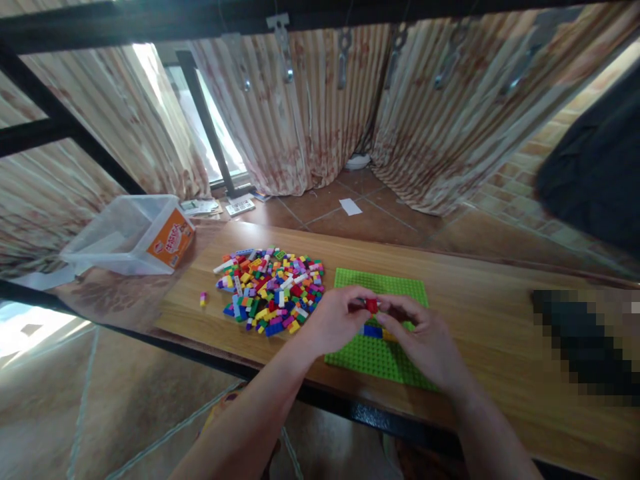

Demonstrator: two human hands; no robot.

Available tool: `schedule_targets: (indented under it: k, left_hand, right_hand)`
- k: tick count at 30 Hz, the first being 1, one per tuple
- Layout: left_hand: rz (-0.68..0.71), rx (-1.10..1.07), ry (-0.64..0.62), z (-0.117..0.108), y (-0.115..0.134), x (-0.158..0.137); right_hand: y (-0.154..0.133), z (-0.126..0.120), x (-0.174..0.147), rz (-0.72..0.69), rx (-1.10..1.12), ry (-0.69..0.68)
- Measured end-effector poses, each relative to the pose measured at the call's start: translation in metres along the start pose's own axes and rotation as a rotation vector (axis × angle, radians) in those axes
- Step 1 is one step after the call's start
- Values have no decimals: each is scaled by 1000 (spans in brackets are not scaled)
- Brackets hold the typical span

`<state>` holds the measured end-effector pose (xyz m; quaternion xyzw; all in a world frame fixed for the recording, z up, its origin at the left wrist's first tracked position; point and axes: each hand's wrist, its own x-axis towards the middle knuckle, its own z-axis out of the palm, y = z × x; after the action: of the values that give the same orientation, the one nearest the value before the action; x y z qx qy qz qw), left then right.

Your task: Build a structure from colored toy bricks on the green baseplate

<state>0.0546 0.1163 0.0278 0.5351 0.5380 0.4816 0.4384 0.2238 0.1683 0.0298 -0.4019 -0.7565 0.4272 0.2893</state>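
Between the fingertips of both hands sits a small red toy brick [371,305], held over the green baseplate [367,360]. My left hand [340,317] pinches it from the left, and my right hand [417,330] grips it from the right. Just below the fingers, a blue brick [373,331] shows on the baseplate, with an orange-yellow brick [389,336] beside it, partly covered by my right hand. Left of my left hand lies a heap of mixed coloured bricks [273,290] on the wooden table.
A clear plastic bin [120,253] with an orange label stands at the table's left end. One pink and yellow brick piece [203,299] lies apart from the heap. A dark pixelated shape [580,340] covers the right side. Striped curtains [310,120] hang behind the table.
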Motion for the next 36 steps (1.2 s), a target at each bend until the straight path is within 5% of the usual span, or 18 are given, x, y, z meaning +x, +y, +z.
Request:
schedule_targets:
  k: [18,27,36]
  left_hand:
    - [-22,19,29,26,-7,7]
    - [-45,462,181,13,-3,9]
    - [45,598,127,15,-5,6]
  right_hand:
    - [19,-12,4,122,76,-59]
    - [31,-14,5,27,-286,71]
    - [39,-10,5,1,-373,63]
